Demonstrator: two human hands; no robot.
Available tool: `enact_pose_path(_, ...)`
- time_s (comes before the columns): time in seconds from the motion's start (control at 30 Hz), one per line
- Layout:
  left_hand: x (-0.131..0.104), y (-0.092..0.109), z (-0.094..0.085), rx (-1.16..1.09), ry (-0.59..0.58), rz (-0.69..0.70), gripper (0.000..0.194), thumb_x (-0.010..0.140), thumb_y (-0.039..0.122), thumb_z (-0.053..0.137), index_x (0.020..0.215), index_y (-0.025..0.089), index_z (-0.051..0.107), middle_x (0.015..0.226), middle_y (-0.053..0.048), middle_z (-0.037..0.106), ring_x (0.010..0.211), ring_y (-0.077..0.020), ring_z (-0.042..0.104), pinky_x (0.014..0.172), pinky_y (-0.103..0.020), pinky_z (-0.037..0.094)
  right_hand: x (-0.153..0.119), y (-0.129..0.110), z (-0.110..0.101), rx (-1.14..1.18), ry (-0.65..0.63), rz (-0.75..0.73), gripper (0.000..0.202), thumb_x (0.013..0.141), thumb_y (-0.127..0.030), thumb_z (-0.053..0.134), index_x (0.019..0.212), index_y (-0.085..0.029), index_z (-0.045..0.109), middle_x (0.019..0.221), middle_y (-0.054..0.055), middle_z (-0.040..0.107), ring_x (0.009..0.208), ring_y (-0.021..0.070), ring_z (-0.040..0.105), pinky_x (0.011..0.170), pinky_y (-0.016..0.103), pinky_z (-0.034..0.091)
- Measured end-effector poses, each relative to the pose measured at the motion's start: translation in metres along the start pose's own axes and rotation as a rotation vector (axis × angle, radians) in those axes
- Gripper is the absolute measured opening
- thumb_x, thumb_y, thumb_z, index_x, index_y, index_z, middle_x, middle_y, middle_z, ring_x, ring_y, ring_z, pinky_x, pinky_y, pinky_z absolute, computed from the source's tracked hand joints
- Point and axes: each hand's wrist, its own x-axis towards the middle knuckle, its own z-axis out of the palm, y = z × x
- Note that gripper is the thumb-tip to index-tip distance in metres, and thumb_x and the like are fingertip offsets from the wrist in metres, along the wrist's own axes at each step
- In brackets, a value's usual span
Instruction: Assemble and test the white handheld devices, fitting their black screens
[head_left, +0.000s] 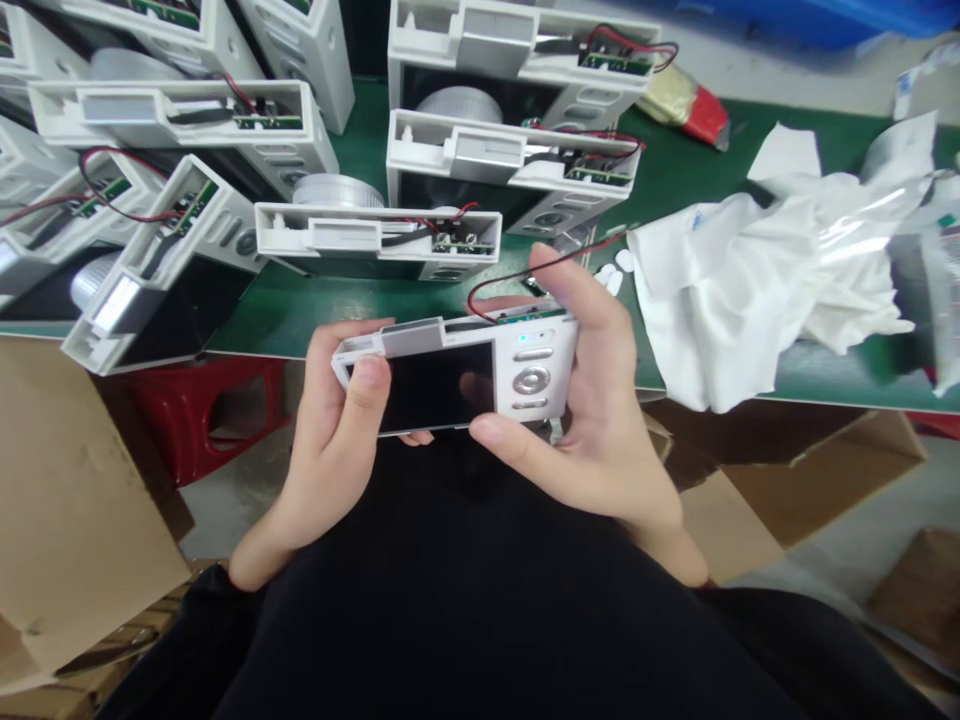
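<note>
A white digital camera (442,385) without its top cover is held between my two hands, its dark screen and silver buttons facing me. A small blue-green light shows above the buttons. My left hand (334,430) grips the camera's left end, thumb pressed at the screen's edge. Around the right end curls my right hand (592,410), thumb at the lower edge of the screen and index finger raised by the top corner. A red and black wire pair (487,290) sticks up from the open top. The camera's front is hidden from me.
Several similar open-topped cameras (379,235) stand on the green table (352,300). White cloth (720,290) and clear plastic lie at the right. A red and yellow object (686,105) is behind. Below the table edge are cardboard boxes (810,490) and a red stool (202,410).
</note>
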Motion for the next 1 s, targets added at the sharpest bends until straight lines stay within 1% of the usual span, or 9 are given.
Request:
enact_pose_path(0.1,0.003,0.001,-0.009,0.011,-0.047,-0.027,0.03,0.106,0.055,0.057,0.128,0.035,0.063,0.11,0.0,0.069,0.055,-0.0099,0.07,0.049,-0.023,0.062,-0.001,0.001,-0.002,0.025,0.015,0.022,0.087,0.092,-0.032,0.076,0.164,-0.048,0.029,0.161,0.004,0.051,0.148,0.0366,0.054,0.106,0.058,0.065)
enact_pose_path(0.2,0.006,0.001,-0.023,-0.017,-0.287,-0.004,0.042,0.107,0.051,0.059,0.147,0.046,0.049,0.12,0.0,0.071,0.064,-0.014,0.075,0.063,-0.032,0.07,-0.003,0.002,-0.002,0.096,0.036,0.058,0.086,0.092,-0.032,0.078,0.163,-0.046,0.032,0.164,0.004,0.049,0.143,0.0347,0.059,0.11,0.058,0.063)
enact_pose_path(0.3,0.009,0.002,-0.031,0.03,-0.477,0.028,0.072,0.097,0.038,0.078,0.154,0.051,0.037,0.124,-0.001,0.071,0.077,-0.0176,0.078,0.072,-0.035,0.07,-0.004,0.004,-0.002,0.154,0.038,0.096,0.087,0.092,-0.027,0.078,0.164,-0.045,0.033,0.166,0.004,0.047,0.14,0.0313,0.062,0.113,0.054,0.062)
enact_pose_path(0.37,0.01,0.004,-0.029,0.121,-0.434,0.059,0.083,0.087,0.029,0.088,0.152,0.048,0.039,0.13,-0.003,0.068,0.091,-0.0202,0.079,0.076,-0.035,0.07,-0.005,0.003,-0.003,0.156,0.057,0.08,0.087,0.091,-0.025,0.078,0.164,-0.043,0.034,0.169,0.003,0.042,0.143,0.0299,0.059,0.117,0.051,0.059)
enact_pose_path(0.47,0.009,0.006,-0.022,0.206,-0.331,0.12,0.077,0.084,0.026,0.09,0.145,0.038,0.045,0.137,-0.005,0.063,0.114,-0.0247,0.073,0.092,-0.038,0.068,-0.004,0.001,-0.003,0.148,0.073,0.074,0.089,0.09,-0.022,0.08,0.164,-0.043,0.035,0.169,0.001,0.041,0.146,0.0264,0.057,0.122,0.048,0.054)
enact_pose_path(0.57,0.008,0.007,-0.018,0.194,-0.293,0.077,0.071,0.085,0.027,0.089,0.14,0.033,0.045,0.133,-0.004,0.062,0.11,-0.0225,0.072,0.09,-0.037,0.067,-0.004,-0.001,-0.003,0.147,0.062,0.114,0.089,0.09,-0.025,0.082,0.163,-0.044,0.035,0.168,0.001,0.042,0.143,0.0258,0.059,0.122,0.048,0.054)
enact_pose_path(0.73,0.008,0.01,-0.022,0.005,-0.399,-0.088,0.061,0.093,0.02,0.08,0.136,0.036,0.041,0.108,0.005,0.065,0.07,-0.0082,0.071,0.068,-0.022,0.065,-0.005,0.002,-0.005,0.168,0.041,0.136,0.087,0.091,-0.03,0.081,0.163,-0.047,0.035,0.164,0.0,0.048,0.144,0.0289,0.058,0.118,0.051,0.057)
enact_pose_path(0.83,0.008,0.012,-0.025,-0.069,-0.458,-0.159,0.057,0.097,0.019,0.076,0.137,0.036,0.04,0.11,0.004,0.067,0.074,-0.0083,0.074,0.073,-0.022,0.067,-0.006,0.005,-0.007,0.204,0.012,0.148,0.089,0.09,-0.029,0.083,0.163,-0.049,0.035,0.155,0.0,0.056,0.143,0.0292,0.059,0.117,0.052,0.058)
enact_pose_path(1.0,0.01,0.014,-0.03,-0.201,-0.573,-0.174,0.053,0.102,0.016,0.068,0.141,0.038,0.041,0.137,0.0,0.064,0.093,-0.012,0.08,0.09,-0.029,0.07,-0.006,0.006,-0.012,0.301,-0.01,0.197,0.088,0.09,-0.024,0.082,0.161,-0.05,0.037,0.148,-0.002,0.064,0.139,0.0274,0.063,0.109,0.048,0.063)
